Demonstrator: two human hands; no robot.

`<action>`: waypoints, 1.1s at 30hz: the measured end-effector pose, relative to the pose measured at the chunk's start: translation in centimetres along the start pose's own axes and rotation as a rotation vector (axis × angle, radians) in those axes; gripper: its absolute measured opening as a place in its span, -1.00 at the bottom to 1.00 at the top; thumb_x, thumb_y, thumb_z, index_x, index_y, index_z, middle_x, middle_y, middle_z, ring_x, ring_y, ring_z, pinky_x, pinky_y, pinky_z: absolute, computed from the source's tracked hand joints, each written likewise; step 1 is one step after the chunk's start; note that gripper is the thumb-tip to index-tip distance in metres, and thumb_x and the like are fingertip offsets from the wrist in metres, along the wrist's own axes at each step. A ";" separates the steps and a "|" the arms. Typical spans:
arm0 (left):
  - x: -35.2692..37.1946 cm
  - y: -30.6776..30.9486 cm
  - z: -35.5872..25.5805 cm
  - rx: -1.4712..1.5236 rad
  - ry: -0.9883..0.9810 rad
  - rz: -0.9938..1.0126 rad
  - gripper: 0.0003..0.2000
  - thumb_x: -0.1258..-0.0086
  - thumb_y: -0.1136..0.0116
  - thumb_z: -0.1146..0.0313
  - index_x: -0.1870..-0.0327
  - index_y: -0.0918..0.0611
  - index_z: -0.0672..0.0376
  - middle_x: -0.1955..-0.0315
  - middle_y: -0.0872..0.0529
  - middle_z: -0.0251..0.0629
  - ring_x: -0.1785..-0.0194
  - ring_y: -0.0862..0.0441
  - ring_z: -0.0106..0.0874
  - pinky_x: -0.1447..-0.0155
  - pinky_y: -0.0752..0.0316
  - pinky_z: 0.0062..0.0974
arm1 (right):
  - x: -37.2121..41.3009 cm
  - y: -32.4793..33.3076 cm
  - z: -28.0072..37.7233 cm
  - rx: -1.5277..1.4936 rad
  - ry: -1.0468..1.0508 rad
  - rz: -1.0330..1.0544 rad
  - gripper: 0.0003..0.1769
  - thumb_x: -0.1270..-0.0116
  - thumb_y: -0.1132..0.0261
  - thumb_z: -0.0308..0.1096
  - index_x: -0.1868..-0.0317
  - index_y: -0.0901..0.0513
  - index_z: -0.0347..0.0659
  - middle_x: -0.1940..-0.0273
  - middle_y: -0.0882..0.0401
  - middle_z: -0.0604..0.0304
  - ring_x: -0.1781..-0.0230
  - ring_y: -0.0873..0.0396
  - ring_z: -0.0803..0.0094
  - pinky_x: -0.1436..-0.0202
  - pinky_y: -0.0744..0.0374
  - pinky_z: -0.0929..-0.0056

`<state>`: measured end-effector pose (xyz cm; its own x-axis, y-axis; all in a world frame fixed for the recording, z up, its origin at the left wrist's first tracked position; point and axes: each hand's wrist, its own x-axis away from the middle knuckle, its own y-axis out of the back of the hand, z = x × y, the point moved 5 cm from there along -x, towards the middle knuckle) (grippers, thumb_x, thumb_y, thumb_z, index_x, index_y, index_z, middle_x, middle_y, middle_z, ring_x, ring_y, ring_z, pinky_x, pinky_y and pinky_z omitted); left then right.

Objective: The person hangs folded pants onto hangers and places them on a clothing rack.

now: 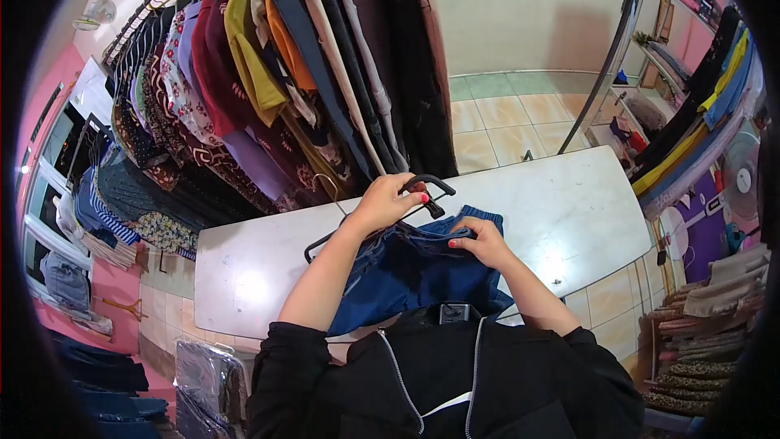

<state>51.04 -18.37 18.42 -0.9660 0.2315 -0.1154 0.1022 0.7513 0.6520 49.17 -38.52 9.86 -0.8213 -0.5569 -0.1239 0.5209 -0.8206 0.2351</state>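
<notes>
The dark blue denim garment [382, 276] lies on the near middle of the white table [569, 203], loosely bunched, its waistband toward the far side and its lower part reaching the near edge, close to the black jacket [349, 390] of the wearer. I have the left hand [396, 199] over the far edge of the garment, its fingers closed round a black hanger [440, 185] beside a clip; one end of the hanger shows to the left of the wrist, and its metal hook [329, 187] points to the far left. The right hand [486, 244] is just to the right, thumb and fingers pinched together on the waistband, with no gap that I can see. From my angle the left hand covers much of the hanger, so I can't tell whether a clip grips the cloth.

Beyond the table, to the far left, I see a long rack of hanging clothes [260, 57], trousers at its right end. Tiled floor [512, 111] shows at the far middle. More clothes hang at the far right, folded stacks [707, 341] sit near right, and plastic-wrapped packs [210, 386] near left.
</notes>
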 end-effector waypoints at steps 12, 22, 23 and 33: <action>2.6 -0.2 -0.5 -0.039 0.027 0.028 -0.81 -0.18 -0.27 0.42 0.21 -0.65 0.28 0.44 -0.67 -0.11 0.42 -0.58 -0.35 0.28 -0.44 -0.44 | -1.0 -0.8 1.8 -0.053 -0.001 -0.019 -0.83 -0.20 -0.33 -0.44 0.23 -0.57 -0.31 0.37 -0.64 0.17 0.31 -0.56 0.53 0.15 -0.48 0.53; 3.2 0.0 0.4 0.040 -0.003 -0.014 -0.81 -0.16 -0.28 0.41 0.23 -0.66 0.26 0.46 -0.67 -0.13 0.43 -0.57 -0.37 0.30 -0.42 -0.44 | -1.4 -1.5 2.9 0.033 -0.017 -0.007 -0.80 -0.18 -0.36 -0.41 0.24 -0.56 -0.30 0.41 -0.60 0.18 0.36 -0.49 0.56 0.22 -0.44 0.54; 3.2 -0.3 0.7 0.035 -0.025 -0.027 -0.80 -0.15 -0.28 0.36 0.24 -0.67 0.23 0.48 -0.65 -0.10 0.45 -0.57 -0.29 0.32 -0.41 -0.39 | -1.4 -1.5 3.1 0.035 -0.029 -0.019 -0.79 -0.18 -0.37 -0.40 0.24 -0.56 -0.29 0.40 -0.60 0.19 0.36 -0.48 0.56 0.22 -0.44 0.54; 3.8 -2.1 -1.2 -0.045 -0.150 0.026 -0.74 -0.14 -0.30 0.33 0.16 -0.63 0.21 0.33 -0.67 -0.09 0.25 -0.62 -0.20 0.15 -0.47 -0.35 | -1.7 -2.1 4.2 -0.032 0.039 -0.061 -0.73 -0.12 -0.42 -0.36 0.20 -0.58 -0.27 0.31 -0.63 0.17 0.30 -0.54 0.49 0.17 -0.47 0.48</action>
<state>46.90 -19.83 17.54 -0.9164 0.3429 -0.2062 0.1131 0.7163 0.6886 48.56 -35.33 13.59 -0.8424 -0.5100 -0.1742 0.4781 -0.8564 0.1950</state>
